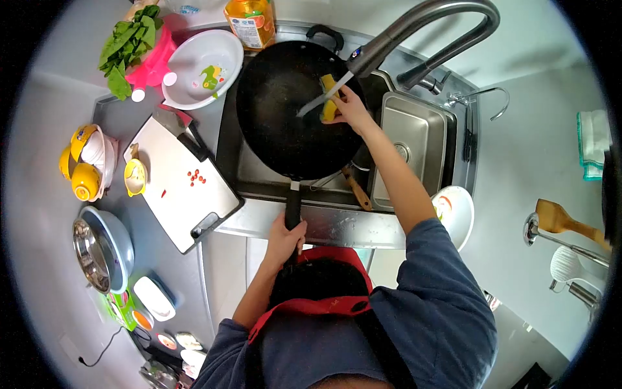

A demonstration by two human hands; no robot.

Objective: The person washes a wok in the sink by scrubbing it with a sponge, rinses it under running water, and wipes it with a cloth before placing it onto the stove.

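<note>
Over the sink (251, 170), the left hand (283, 243) grips the wok handle (293, 206), the right hand (354, 111) a sponge (329, 111). Hold steady; scrub evenly.

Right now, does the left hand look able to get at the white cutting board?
Probably yes: nothing visible blocks the way from the left hand to the white cutting board, but it must release the wok handle.

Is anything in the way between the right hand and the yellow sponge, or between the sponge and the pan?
Nothing solid that I can see: the right hand grips the sponge directly, inside the pan. Only the water running from the tap crosses in front of the sponge in this view.
</note>
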